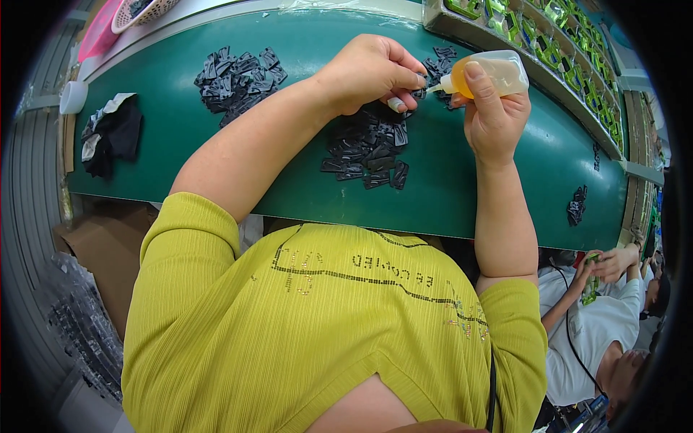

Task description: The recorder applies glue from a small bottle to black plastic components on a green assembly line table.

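My left hand (375, 74) pinches a small black plastic part (419, 92), mostly covered by the fingers. In my right hand (497, 119) is a clear squeeze bottle (498, 71) of yellowish liquid, tipped on its side, its thin nozzle pointing left. The nozzle tip is close to the black part; whether they touch I cannot tell. Below my left hand lies a pile of black plastic parts (368, 150) on the green table (289, 184). Another pile of the same parts (237, 81) is to the left, and a third (442, 61) shows partly behind the bottle.
A long tray (534, 68) of bright green parts runs along the far right. A dark cloth (115, 133) and a white cup (73, 97) are at the left end. Few black pieces (577, 205) lie near the right edge. At lower right sits another person (595, 332) holding a green part.
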